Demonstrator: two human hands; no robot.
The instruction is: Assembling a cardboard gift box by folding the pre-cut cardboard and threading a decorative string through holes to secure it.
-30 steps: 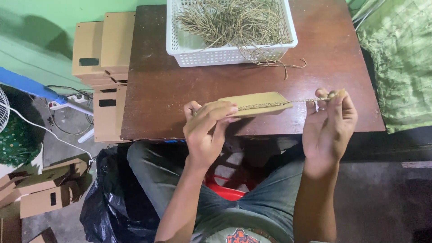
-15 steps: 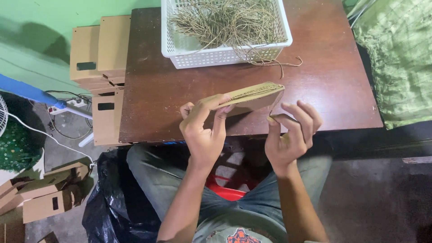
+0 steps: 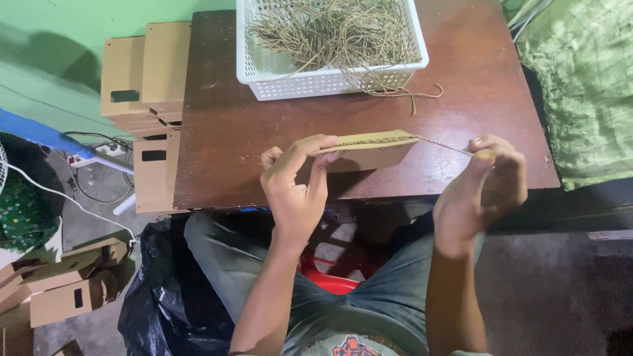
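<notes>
The left hand [image 3: 297, 188] grips a flat tan cardboard piece [image 3: 369, 149] edge-up, fingers curled over it. The right hand [image 3: 484, 188], fingers pinched shut, holds a thin twine [image 3: 442, 146] taut above the brown surface [image 3: 264, 132].

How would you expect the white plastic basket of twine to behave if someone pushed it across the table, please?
The white basket would probably slide easily: its mesh walls look thin and light, and the table is smooth and glossy. It seems unlikely to tip, being wide and low. The twine pieces inside look floppy, and the strands trailing over the rim might drag or snag.
</notes>
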